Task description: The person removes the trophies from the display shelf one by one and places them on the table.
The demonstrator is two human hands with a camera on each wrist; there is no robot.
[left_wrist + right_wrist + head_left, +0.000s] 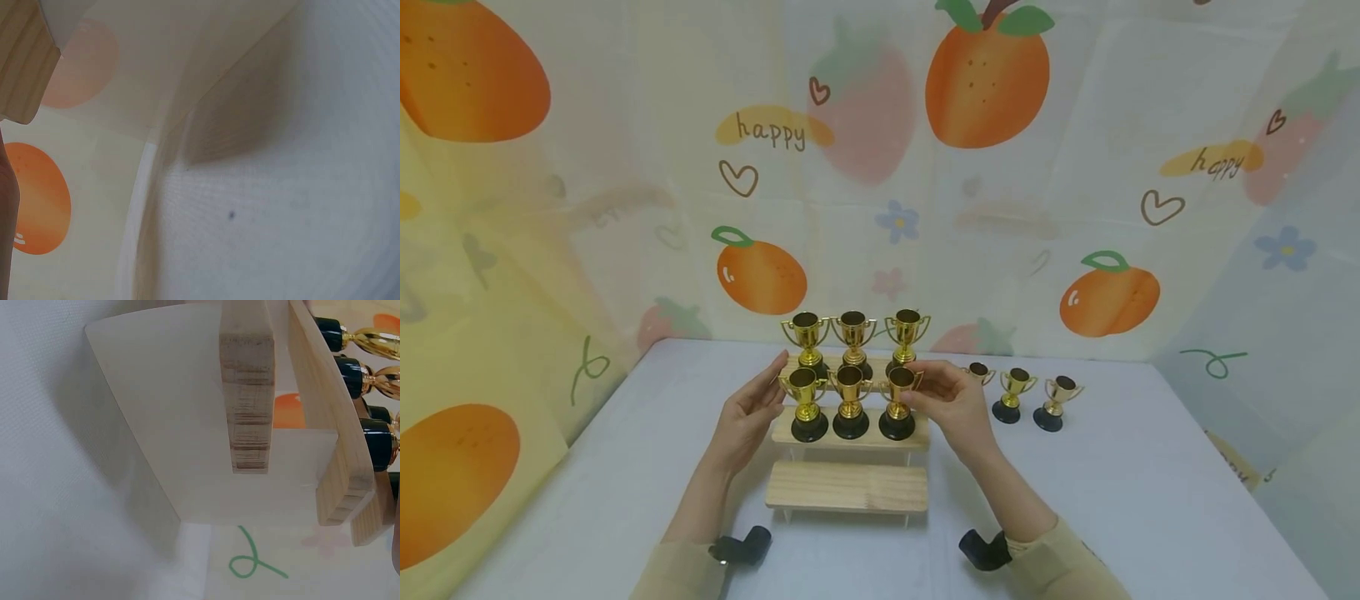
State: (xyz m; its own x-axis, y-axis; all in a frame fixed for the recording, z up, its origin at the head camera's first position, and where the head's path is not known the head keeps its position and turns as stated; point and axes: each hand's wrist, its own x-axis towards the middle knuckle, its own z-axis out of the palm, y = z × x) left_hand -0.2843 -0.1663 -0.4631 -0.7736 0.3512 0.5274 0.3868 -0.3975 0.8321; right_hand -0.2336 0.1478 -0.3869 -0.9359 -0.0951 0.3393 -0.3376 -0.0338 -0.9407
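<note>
A three-step wooden display stand (847, 487) with white supports holds small gold trophy cups on black bases. Three trophies line the top step, and three more stand on the middle step. My right hand (951, 408) pinches the right-hand trophy (897, 404) of the middle row by its cup, thumb in front. That trophy's base is at the step's surface. My left hand (745, 421) is at the stand's left side, its fingers by the ends of the upper steps; whether they touch is unclear. The right wrist view shows the step ends and black trophy bases (376, 444) from the side.
Three more trophies (1017, 392) stand on the white table (1112, 500) right of the stand, one partly hidden by my right hand. The lowest step carries nothing. A fruit-printed cloth (880, 208) hangs behind the table.
</note>
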